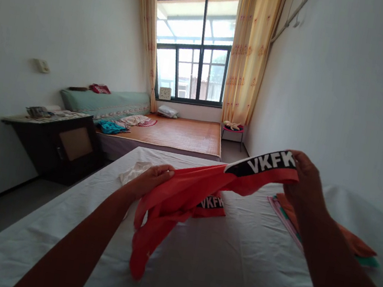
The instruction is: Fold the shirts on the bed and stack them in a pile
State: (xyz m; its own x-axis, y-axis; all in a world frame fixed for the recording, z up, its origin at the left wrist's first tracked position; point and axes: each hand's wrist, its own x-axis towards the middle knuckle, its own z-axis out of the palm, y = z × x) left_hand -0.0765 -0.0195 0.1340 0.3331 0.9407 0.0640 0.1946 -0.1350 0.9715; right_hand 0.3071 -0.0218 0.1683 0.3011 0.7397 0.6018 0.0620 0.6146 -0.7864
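Red underpants [184, 186] with a black waistband lettered VKFK in white are stretched between my hands above a surface covered by a white sheet [214, 273]. My left hand [153, 178] pinches the cloth on the left. At the waistband's right end, my right hand [304, 178] is closed round the edge. Part of the garment droops below, and a second stretch of lettered waistband shows under it. A folded pile of cloths [337, 232], orange, pink and green, lies beyond my right forearm. Some whitish crumpled material [134, 172] lies behind my left hand.
Past the sheet stands a bed with a brown mat [182, 132], holding teal clothing [112, 127] and a pale patterned cloth. A dark cabinet [68, 143] is at left. A small stool [233, 130] stands beneath the curtain [248, 50], near the window.
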